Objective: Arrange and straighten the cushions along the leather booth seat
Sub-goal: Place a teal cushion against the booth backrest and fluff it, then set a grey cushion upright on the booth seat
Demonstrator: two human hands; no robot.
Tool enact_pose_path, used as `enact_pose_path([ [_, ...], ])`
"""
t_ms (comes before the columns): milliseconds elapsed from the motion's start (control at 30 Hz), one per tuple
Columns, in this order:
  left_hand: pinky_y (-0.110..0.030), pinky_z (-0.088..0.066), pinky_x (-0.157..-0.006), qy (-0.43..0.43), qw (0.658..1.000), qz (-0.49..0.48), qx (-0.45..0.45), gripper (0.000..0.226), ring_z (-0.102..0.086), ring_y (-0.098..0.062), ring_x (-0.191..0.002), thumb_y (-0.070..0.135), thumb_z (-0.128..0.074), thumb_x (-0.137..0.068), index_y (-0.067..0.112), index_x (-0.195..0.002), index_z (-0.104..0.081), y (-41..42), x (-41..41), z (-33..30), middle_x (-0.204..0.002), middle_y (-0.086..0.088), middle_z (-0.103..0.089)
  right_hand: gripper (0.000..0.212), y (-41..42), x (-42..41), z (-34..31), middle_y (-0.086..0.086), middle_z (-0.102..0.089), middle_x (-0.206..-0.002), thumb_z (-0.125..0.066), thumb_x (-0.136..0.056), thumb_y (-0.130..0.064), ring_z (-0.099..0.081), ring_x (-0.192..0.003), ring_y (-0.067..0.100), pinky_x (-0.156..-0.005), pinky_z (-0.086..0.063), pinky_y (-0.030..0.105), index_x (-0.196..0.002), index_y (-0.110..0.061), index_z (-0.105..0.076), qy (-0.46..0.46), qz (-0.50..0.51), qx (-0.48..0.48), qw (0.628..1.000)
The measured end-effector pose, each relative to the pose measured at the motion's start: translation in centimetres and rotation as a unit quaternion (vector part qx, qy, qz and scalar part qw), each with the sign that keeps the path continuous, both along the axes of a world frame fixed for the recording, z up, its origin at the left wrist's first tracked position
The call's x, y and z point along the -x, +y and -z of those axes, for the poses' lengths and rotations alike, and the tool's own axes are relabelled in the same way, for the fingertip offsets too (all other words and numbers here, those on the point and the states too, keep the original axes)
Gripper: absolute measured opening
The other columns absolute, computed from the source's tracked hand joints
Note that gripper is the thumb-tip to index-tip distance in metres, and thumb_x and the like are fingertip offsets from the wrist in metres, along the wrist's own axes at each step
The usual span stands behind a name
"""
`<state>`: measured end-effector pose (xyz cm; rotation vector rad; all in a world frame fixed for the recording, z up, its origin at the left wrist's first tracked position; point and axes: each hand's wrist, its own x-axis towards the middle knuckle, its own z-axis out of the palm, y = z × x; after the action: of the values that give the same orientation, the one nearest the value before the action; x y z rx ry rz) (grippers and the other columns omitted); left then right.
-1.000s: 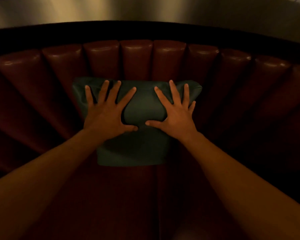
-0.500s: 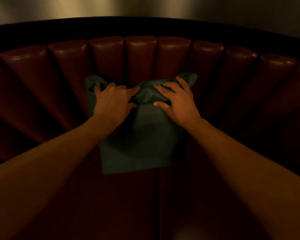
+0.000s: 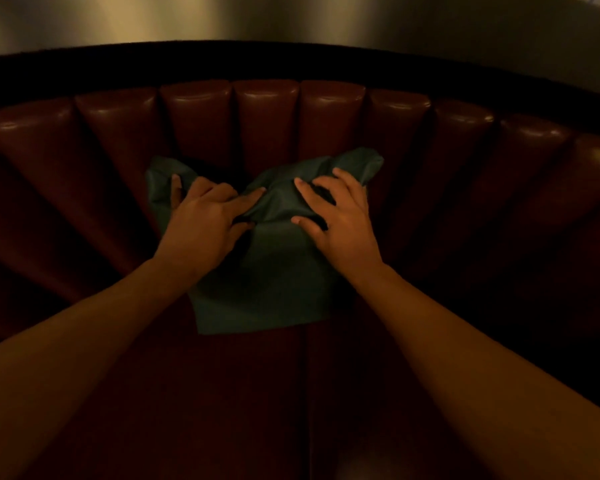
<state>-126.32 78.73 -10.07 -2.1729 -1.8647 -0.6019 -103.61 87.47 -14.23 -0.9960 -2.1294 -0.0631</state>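
A dark green cushion (image 3: 267, 289) leans against the ribbed back of the dark red leather booth (image 3: 264, 119), its lower edge resting on the seat. My left hand (image 3: 201, 223) grips its upper left part, fingers curled into the fabric. My right hand (image 3: 340, 216) clutches the upper right part, fingers bent over the bunched top. Between my hands the top edge is pushed down into a dip, and both upper corners stick up like ears.
The booth back curves round to both sides in padded vertical ribs, under a dark rim (image 3: 291, 60). A pale wall (image 3: 291, 15) rises behind it. The red seat (image 3: 222, 393) stretches toward me, with a seam right of centre.
My hands went from lying flat and spread on the cushion to curling in and gripping its top. The top edge has sunk in the middle, and the corners now poke up.
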Motion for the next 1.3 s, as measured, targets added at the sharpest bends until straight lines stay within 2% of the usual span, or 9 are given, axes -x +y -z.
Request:
enact_pose_path([
  [133,-0.085,-0.023,-0.102,0.015,0.998,-0.028,0.047,0.063,-0.056,-0.043,-0.110,0.032,-0.081,-0.082,0.029,-0.141,-0.060,0.5,-0.4,0.4,-0.112,-0.014,-0.067,0.056,-0.1,0.1,0.6,0.012,-0.061,-0.132,-0.063,-0.088,-0.050,-0.038,-0.136,0.036,-0.096,-0.040,0.076,-0.139,-0.026,-0.063,-0.020,0.025,0.028,0.999],
  [233,-0.084,-0.019,-0.106,0.021,0.998,-0.038,0.044,0.068,-0.049,-0.044,-0.123,0.040,-0.077,-0.085,0.033,-0.148,-0.052,0.5,-0.2,0.2,-0.127,-0.016,-0.061,0.062,-0.9,-0.2,-0.3,0.005,-0.051,-0.149,-0.062,-0.090,-0.058,-0.028,-0.148,0.033,-0.108,-0.024,0.079,-0.147,-0.034,-0.052,-0.050,0.053,0.064,0.995],
  [400,-0.075,-0.001,-0.115,0.097,0.995,-0.006,0.014,0.091,-0.016,-0.045,-0.153,0.068,-0.051,-0.083,0.037,-0.162,-0.019,-0.1,-1.6,1.7,-0.167,-0.012,-0.023,0.078,-2.0,-0.3,-0.3,-0.005,-0.020,-0.169,-0.053,-0.090,-0.070,-0.002,-0.158,0.030,-0.112,-0.013,0.080,-0.158,-0.042,-0.028,-0.138,0.092,0.112,0.980],
  [533,-0.071,0.001,-0.116,0.093,0.995,-0.007,0.019,0.114,-0.016,-0.046,-0.153,0.054,-0.086,-0.065,0.035,-0.161,-0.026,0.4,-1.8,2.5,-0.169,-0.009,-0.020,0.081,-2.3,-1.3,-1.4,-0.007,-0.007,-0.171,-0.054,-0.091,-0.068,0.006,-0.157,0.030,-0.113,-0.011,0.078,-0.160,-0.044,-0.019,-0.166,0.080,0.137,0.973],
  [633,-0.075,-0.004,-0.117,0.114,0.993,0.000,0.023,0.119,-0.002,-0.038,-0.156,0.046,-0.087,-0.066,0.034,-0.163,-0.018,1.3,-1.9,3.0,-0.172,-0.007,-0.008,0.085,-2.9,-3.1,-1.8,-0.006,-0.003,-0.172,-0.060,-0.091,-0.062,0.009,-0.157,0.028,-0.117,-0.012,0.073,-0.161,-0.042,-0.016,-0.189,0.062,0.171,0.965],
  [767,-0.078,-0.013,-0.114,0.123,0.991,0.054,0.001,0.111,0.004,-0.045,-0.155,0.056,-0.063,-0.073,0.034,-0.163,-0.003,2.8,-3.7,3.3,-0.172,-0.010,0.001,0.086,-4.4,-5.7,-2.4,-0.002,-0.002,-0.172,-0.060,-0.092,-0.060,0.006,-0.157,0.031,-0.120,-0.015,0.067,-0.162,-0.038,-0.015,-0.163,0.083,0.161,0.970],
  [1000,-0.069,-0.008,-0.118,0.028,0.987,0.157,-0.024,0.088,-0.016,-0.044,-0.154,0.065,-0.046,-0.087,0.022,-0.161,-0.027,-0.2,-19.7,0.5,-0.169,-0.016,-0.018,0.070,-8.8,-17.0,-4.3,0.006,-0.024,-0.168,-0.055,-0.098,-0.054,-0.016,-0.155,0.032,-0.122,-0.017,0.061,-0.160,-0.034,-0.029,-0.066,0.209,0.134,0.966],
  [1167,-0.067,-0.017,-0.119,-0.076,0.962,0.242,0.100,0.095,-0.014,-0.034,-0.157,0.078,-0.036,-0.088,0.028,-0.164,-0.008,-3.1,-32.0,1.8,-0.172,-0.008,-0.009,0.058,-14.2,-30.6,-4.9,0.012,-0.048,-0.153,-0.058,-0.096,-0.046,-0.039,-0.143,0.036,-0.116,-0.029,0.059,-0.149,-0.023,-0.052,0.028,0.361,0.014,0.932],
  [1300,-0.063,-0.016,-0.123,-0.112,0.931,0.296,0.183,0.105,-0.005,-0.030,-0.158,0.078,-0.049,-0.085,0.036,-0.162,0.008,-6.7,-41.9,3.5,-0.173,0.000,0.005,0.056,-21.3,-41.7,-3.2,0.016,-0.045,-0.153,-0.061,-0.097,-0.043,-0.036,-0.143,0.040,-0.112,-0.031,0.064,-0.147,-0.020,-0.052,0.053,0.461,0.008,0.886],
])
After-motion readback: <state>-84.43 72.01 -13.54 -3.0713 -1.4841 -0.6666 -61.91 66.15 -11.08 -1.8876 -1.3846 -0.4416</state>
